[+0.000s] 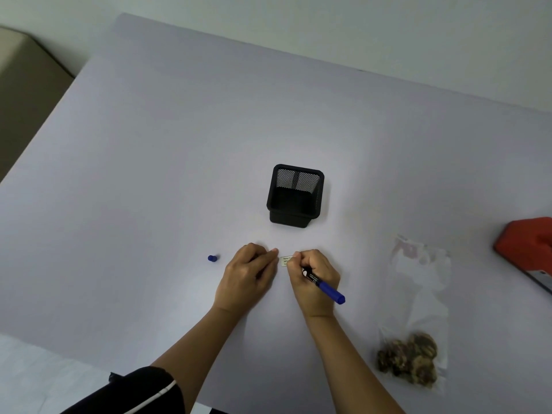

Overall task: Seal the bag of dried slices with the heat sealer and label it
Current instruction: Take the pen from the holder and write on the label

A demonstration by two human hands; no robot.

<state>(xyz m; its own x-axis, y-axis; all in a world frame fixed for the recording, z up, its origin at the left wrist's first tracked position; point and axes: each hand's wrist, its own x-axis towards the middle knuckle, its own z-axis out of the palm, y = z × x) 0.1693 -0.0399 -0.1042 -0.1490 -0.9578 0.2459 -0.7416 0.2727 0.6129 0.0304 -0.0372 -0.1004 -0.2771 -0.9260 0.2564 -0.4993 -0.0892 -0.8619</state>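
Observation:
A small white label (284, 260) lies on the pale table (149, 174) between my hands. My right hand (313, 279) grips a blue marker (324, 285), its tip hidden at the label. My left hand (249, 274) rests on the table with its fingertips at the label's left edge. The marker's blue cap (212, 258) lies to the left of that hand. A clear bag (418, 294) with brown dried slices (407, 358) at its near end lies flat to the right. The red heat sealer (528, 249) sits at the right edge, partly cut off.
A black mesh pen holder (295, 196) stands just beyond my hands. The table's left edge runs diagonally, with a beige surface (27, 85) beyond it. A wall rises behind the far edge.

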